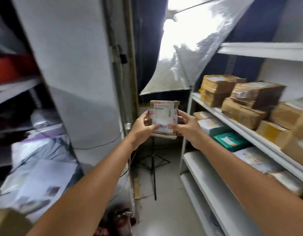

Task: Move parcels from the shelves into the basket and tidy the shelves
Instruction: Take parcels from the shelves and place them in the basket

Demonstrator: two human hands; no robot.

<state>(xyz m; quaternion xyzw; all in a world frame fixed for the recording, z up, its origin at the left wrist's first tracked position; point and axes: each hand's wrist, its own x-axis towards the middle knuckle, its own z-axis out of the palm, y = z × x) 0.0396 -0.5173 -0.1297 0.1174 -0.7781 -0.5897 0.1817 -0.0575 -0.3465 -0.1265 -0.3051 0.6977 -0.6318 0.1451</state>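
A softbox at top centre is burning out to pure white and pouring the main light down into the aisle; its silvery skirt is glaring in patches. The boxes on the right shelf are catching soft, warm light with faint shadows between them, while the left rack is sitting in dimness. Blur is smearing the rack's contents and the boxes nearest the right edge; only the parcel label at centre is showing fairly sharp. The wide lens is bending the shelf lines and stretching the forearms toward the bottom corners. The floor is giving off a pale sheen.
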